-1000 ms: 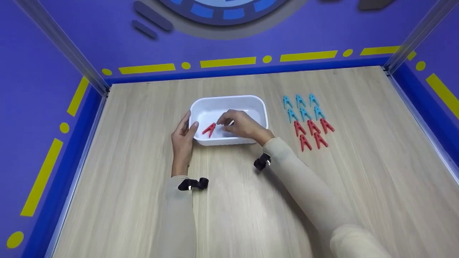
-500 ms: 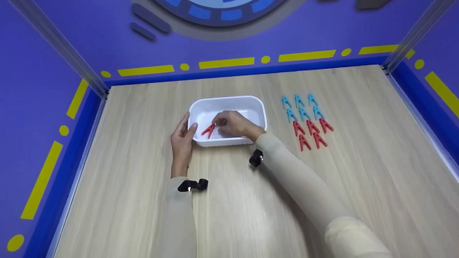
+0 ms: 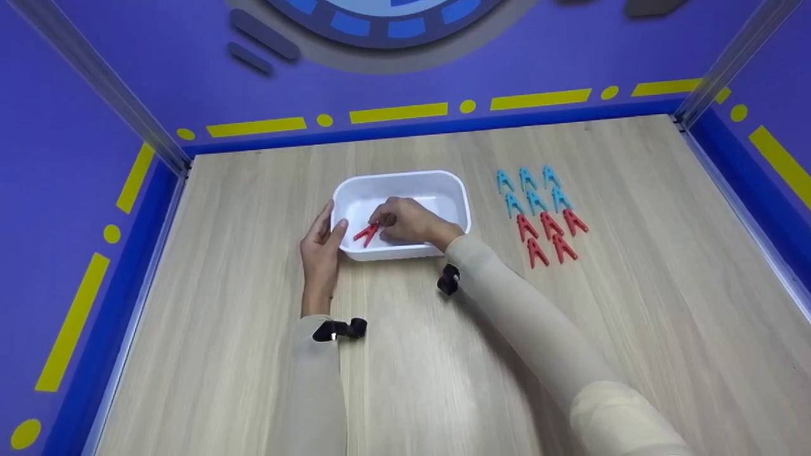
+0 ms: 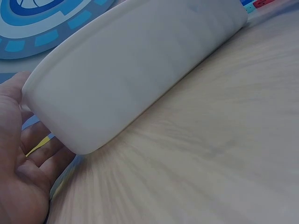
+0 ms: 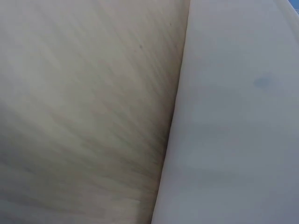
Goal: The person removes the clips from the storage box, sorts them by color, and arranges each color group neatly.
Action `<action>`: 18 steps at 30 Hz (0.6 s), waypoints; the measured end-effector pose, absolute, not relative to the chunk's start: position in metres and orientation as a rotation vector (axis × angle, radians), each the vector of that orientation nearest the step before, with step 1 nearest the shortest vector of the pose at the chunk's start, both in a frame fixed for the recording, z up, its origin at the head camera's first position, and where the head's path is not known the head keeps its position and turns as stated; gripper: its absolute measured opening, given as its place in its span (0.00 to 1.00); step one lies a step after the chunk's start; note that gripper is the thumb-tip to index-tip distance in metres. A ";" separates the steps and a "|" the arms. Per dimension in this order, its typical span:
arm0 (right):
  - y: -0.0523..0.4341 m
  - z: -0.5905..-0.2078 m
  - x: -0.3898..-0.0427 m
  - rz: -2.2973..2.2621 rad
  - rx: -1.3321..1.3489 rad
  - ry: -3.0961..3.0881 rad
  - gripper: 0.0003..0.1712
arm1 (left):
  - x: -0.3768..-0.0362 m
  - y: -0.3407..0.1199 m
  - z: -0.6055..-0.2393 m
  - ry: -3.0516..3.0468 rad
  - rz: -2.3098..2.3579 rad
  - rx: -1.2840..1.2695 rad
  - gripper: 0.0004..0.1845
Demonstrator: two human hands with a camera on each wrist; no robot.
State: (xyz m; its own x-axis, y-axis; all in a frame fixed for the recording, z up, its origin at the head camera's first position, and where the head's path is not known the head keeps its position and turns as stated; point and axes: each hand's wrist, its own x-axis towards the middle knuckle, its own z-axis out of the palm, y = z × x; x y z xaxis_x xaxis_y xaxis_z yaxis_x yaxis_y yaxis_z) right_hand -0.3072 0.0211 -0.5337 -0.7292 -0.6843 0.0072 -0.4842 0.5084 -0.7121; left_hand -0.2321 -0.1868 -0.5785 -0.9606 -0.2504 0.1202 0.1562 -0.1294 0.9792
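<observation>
White tub (image 3: 453,190): smooth matte plastic, rectangular with rounded corners, shallow; sits mid-worktop (image 3: 253,354), pale wood-grain laminate; red peg (image 3: 366,233) lies inside the tub near its left wall, A-shaped, hard plastic.

Right hand (image 3: 408,221) reaches into the tub, fingers curled together and pinching the red peg at its upper end; left hand (image 3: 320,247) rests flat against the tub's outer left wall, fingers straight and close together, thumb on the rim.

Right of the tub, well apart: six blue pegs (image 3: 531,190) in two rows, five red pegs (image 3: 550,233) just below them, same A-shape, laid in neat ranks.

Left wrist view shows what the head view cannot: the tub's outer wall (image 4: 140,79) from low down, curved and faintly scuffed, palm (image 4: 21,182) beside its corner; right wrist view gives only blurred worktop grain and the tub's plain white side (image 5: 233,130); no fingers or peg visible there.
</observation>
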 end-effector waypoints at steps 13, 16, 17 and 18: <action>0.022 -0.531 -0.305 -1.079 -0.911 2.465 0.05 | -0.233 -0.187 -0.578 -1.865 -2.178 0.115 0.28; 0.023 -0.529 -0.305 -1.096 -0.876 2.467 0.06 | -0.234 -0.187 -0.579 -1.856 -2.183 0.102 0.28; 0.023 -0.529 -0.305 -1.107 -0.867 2.469 0.06 | -0.234 -0.187 -0.579 -1.852 -2.184 0.098 0.28; 0.023 -0.529 -0.305 -1.119 -0.859 2.471 0.06 | -0.234 -0.187 -0.579 -1.845 -2.188 0.096 0.29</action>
